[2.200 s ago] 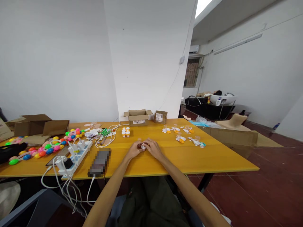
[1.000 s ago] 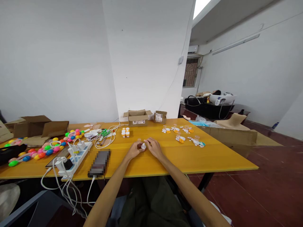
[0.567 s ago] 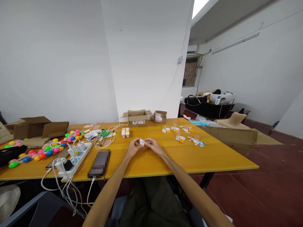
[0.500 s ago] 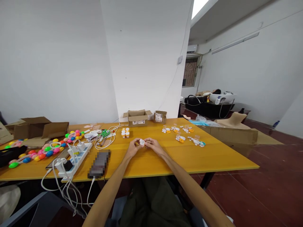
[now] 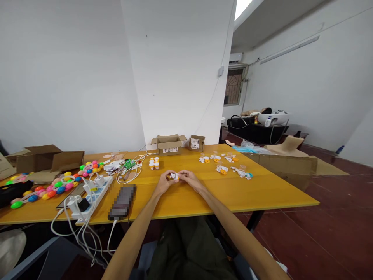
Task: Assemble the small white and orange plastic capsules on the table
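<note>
Near the middle of the table, my left hand (image 5: 163, 183) and my right hand (image 5: 188, 179) meet with their fingers closed around a small white plastic piece (image 5: 174, 176). A bit of orange shows at its right side; dark marks dot its white face. Its exact kind is too small to tell. Beyond my left hand stand several small white-and-orange plastic jars (image 5: 154, 163) in a tight group. To the right lie clusters of loose white, orange and clear parts (image 5: 222, 170), and one cluster has a teal ring (image 5: 248, 176).
Two cardboard boxes, one open (image 5: 169, 144) and one smaller (image 5: 197, 143), stand against the wall. On the left are a phone (image 5: 122, 202), a power strip (image 5: 97, 196) with trailing cables, a green circuit board (image 5: 129, 164) and strings of coloured balls (image 5: 60, 189).
The white piece has turned between my fingers: its round face showed before, and now a dotted face and some orange show. My hands have stayed in nearly the same place.
</note>
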Available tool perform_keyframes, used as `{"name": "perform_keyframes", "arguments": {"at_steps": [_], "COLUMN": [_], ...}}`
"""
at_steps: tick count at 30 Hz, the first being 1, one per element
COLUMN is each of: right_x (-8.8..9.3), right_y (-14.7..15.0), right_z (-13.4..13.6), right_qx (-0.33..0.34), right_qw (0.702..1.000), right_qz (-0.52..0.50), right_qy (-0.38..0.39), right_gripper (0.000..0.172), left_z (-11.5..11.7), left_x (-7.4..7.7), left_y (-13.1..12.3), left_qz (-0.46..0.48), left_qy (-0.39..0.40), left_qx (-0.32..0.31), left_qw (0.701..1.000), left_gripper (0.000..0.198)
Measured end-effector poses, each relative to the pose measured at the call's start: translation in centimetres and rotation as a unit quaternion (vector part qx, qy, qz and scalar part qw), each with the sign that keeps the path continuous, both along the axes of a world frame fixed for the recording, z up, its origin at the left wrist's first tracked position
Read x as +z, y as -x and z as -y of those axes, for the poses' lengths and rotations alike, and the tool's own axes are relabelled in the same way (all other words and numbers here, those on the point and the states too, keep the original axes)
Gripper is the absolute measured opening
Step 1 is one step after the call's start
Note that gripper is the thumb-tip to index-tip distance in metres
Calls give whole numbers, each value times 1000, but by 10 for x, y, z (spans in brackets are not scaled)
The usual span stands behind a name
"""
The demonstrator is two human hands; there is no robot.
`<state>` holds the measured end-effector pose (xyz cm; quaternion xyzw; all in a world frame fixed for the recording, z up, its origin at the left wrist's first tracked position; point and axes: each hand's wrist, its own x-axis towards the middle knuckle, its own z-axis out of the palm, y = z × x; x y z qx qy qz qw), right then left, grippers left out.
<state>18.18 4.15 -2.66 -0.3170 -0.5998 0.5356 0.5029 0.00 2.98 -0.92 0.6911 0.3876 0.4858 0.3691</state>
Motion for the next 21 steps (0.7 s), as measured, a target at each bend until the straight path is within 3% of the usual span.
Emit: {"name": "perform_keyframes", "arguments": {"at_steps": [16,21], "right_x": [-2,-3], "right_y": [0,1], "right_z": [-1,-1], "right_qx": [19,-8], "right_qw": [999,1000], "right_qz": [14,12], "right_qy": [-28,-18], "right_gripper": [45,40], "left_z": [3,2], "left_x": [0,-3], "left_y": [-6,-6], "left_qz": [-2,-17], "left_qy": [-70,-82], "left_qx": [6,17], "left_qw": [998,996], "left_gripper": [23,25]}}
